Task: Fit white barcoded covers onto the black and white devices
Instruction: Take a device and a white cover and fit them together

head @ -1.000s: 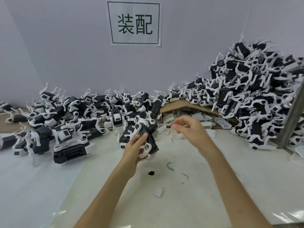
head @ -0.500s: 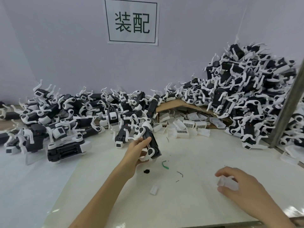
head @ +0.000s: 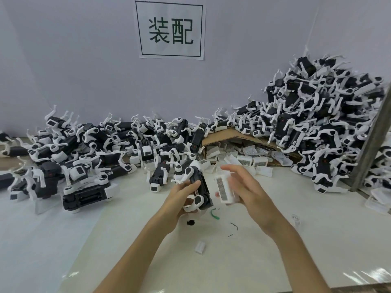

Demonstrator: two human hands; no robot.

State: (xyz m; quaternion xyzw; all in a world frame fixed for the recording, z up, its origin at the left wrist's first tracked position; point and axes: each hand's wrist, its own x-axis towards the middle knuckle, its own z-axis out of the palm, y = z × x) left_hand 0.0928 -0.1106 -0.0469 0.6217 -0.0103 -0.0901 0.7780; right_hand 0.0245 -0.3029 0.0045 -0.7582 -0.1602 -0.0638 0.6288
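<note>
Clasps device [head: 201, 183] in left grip [head: 179, 201]; holds barcoded cover [head: 224, 190] in right grip [head: 249, 193]; over pale desk [head: 275, 261] heaped with devices [head: 317, 123], beneath wall sign [head: 170, 30]

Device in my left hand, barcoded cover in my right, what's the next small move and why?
Probably bring the cover in the right hand across to the device the left hand holds; a gap separates them, and it isn't seated yet.

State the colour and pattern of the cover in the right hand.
The cover is white with a black barcode; head view.
</note>
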